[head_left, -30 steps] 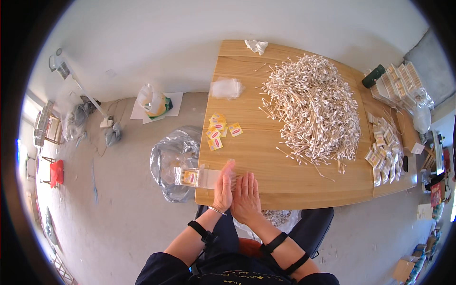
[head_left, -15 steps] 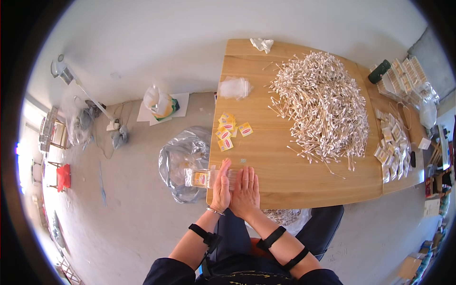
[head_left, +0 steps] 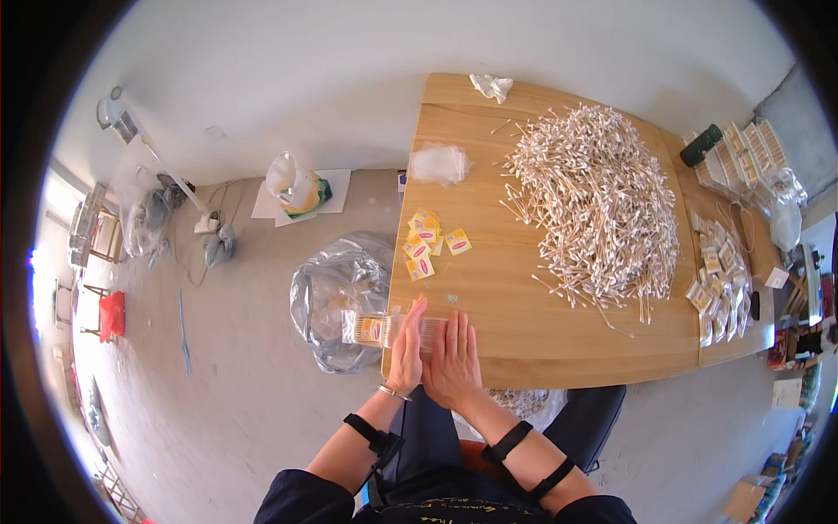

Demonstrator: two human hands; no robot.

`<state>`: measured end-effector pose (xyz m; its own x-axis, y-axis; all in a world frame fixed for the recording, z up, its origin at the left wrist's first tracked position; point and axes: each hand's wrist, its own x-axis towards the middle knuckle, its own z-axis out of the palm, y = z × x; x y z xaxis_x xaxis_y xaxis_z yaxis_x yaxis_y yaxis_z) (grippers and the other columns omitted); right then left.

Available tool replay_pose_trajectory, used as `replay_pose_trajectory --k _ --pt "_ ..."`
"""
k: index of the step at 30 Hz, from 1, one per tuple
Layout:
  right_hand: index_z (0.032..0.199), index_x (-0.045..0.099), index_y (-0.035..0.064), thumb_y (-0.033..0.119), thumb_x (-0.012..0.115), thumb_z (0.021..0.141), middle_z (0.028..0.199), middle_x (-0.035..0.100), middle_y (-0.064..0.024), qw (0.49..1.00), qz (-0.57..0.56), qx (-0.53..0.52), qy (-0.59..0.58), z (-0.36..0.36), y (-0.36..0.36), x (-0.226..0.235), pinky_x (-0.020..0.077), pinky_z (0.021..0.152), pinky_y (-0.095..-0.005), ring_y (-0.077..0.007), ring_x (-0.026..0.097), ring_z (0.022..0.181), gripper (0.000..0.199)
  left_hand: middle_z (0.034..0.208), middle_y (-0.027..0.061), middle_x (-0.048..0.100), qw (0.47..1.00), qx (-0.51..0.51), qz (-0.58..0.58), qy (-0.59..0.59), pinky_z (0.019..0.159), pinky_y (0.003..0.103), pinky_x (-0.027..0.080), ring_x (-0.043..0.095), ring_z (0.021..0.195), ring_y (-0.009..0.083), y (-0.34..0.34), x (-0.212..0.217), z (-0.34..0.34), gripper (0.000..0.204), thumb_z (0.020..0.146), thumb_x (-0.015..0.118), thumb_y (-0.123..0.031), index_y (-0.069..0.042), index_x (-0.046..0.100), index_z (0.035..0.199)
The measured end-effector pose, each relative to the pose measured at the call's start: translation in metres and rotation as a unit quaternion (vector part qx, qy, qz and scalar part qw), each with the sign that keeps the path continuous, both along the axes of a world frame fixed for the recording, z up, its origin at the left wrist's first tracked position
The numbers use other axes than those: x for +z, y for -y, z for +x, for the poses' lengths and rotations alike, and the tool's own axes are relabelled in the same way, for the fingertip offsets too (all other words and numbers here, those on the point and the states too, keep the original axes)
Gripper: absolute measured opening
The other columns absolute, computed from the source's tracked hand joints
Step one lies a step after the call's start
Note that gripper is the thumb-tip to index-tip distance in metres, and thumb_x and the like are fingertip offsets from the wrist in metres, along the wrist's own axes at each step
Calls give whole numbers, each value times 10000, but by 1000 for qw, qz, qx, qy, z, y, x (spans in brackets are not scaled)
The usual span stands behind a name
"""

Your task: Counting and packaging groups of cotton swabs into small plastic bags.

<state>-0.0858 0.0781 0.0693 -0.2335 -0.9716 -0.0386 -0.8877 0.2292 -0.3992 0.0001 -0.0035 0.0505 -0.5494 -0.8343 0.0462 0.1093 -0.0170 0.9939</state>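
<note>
At the table's near left corner lies a clear plastic bag of cotton swabs [head_left: 371,329] with a yellow label card inside, its left end jutting past the table edge. My left hand [head_left: 405,354] stands on its side across the bag, fingers stretched out and thumb side up. Beside it, my right hand [head_left: 452,365] lies palm down with straight fingers at the bag's right end. A strip of bagged swabs shows between the two hands. Neither hand is wrapped round anything. Several yellow label cards [head_left: 422,234] lie loose beyond my hands.
A large heap of loose cotton swabs [head_left: 602,201] covers the table's right part. Flat clear bags [head_left: 439,164] lie at the far left, near crumpled white tissue [head_left: 491,87]. Filled packs [head_left: 720,275] sit at the right. A grey plastic sack [head_left: 314,297] stands on the floor, left of the table.
The view has shifted slightly. My right hand has moved a little away from my left, so more of the bagged swabs shows between them. The bag stays under my left hand.
</note>
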Motion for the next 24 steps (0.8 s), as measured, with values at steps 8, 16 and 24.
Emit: replay_pose_trajectory --k 8,16,24 --pt "1422 241 -128 352 386 930 1508 167 -332 999 11 13 -33 8 15 -3 69 1177 -496 -448 102 1436 702 1501 205 333 991 11 -95 90 1167 400 156 216 1441 314 12 7 6 631 1030 272 -453 34 370 1418" --pt "1437 230 -110 382 402 922 1526 151 -305 999 29 34 -21 8 11 -4 54 1181 -489 -426 79 1446 733 1504 207 328 997 40 -53 29 1168 400 150 203 1446 319 6 4 9 603 1033 273 -424 34 386 1409" --pt "1452 224 -76 371 419 913 1530 195 -250 1000 19 11 8 7 8 -13 67 1182 -489 -387 98 1452 727 1502 196 334 991 20 -97 91 1170 404 154 218 1441 309 6 -5 9 612 1030 277 -441 26 395 1407"
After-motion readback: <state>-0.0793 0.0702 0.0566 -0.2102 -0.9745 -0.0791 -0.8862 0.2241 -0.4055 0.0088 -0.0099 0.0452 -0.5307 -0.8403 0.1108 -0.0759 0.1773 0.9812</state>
